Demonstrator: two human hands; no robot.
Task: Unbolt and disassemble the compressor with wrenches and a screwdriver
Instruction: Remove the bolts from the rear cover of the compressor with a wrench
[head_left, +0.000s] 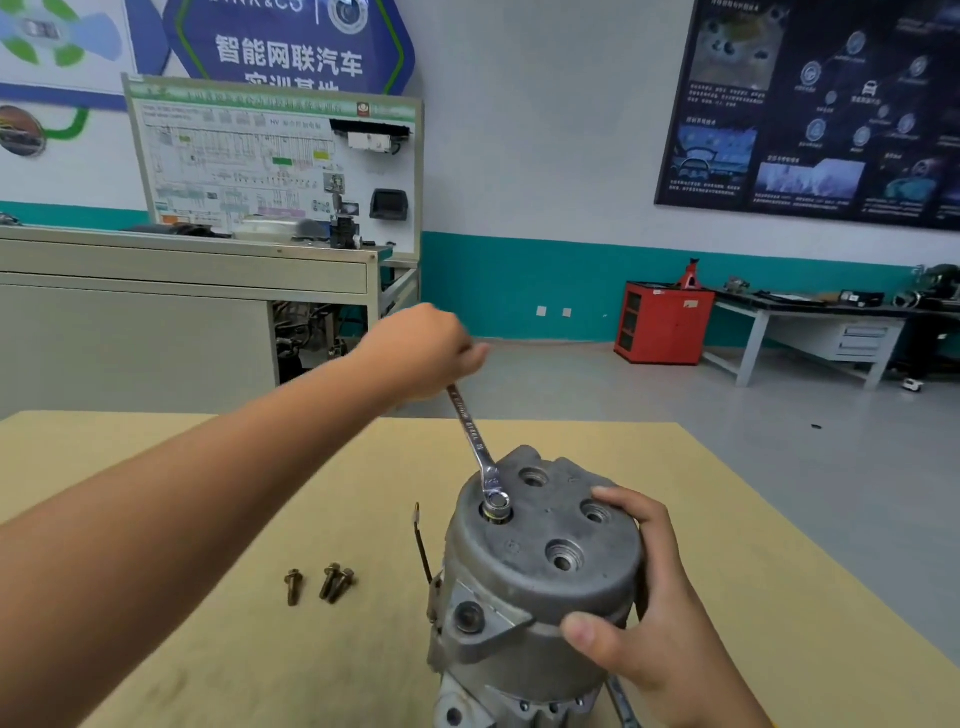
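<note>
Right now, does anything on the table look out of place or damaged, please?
Nothing stands out. The compressor stands upright, gripped by the right hand; the left hand holds the wrench, ring end on the top. Three bolts lie loose on the table, matching three empty holes on top.

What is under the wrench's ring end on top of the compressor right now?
The wrench ring sits over one bolt head in the compressor cover. The bolt's shank and its hole are covered. Three other holes show empty.
</note>
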